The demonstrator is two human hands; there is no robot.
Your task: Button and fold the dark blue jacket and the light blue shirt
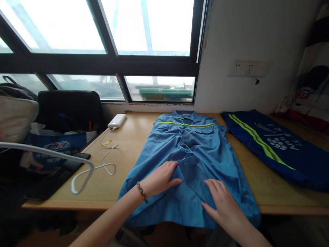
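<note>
A blue work shirt [164, 147] with a yellow-green reflective stripe across the chest lies front up on the table, collar toward the window, its hem hanging over the near edge. The front placket is rumpled and gapes around the middle. My left hand [164, 176], with a beaded bracelet at the wrist, rests on the shirt just left of the placket, fingers stretched and thumb apart. On the lower right of the shirt lies my right hand [221, 200], its fingers extended and thumb spread. Neither hand visibly grips the cloth.
A folded dark blue garment [272, 144] with a reflective stripe lies to the right on the wooden table [136, 137]. On the left are a white power bank [117, 120] and its looping white cable [104, 161]. A black chair [70, 106] and a blue bag [56, 145] stand beyond the left edge.
</note>
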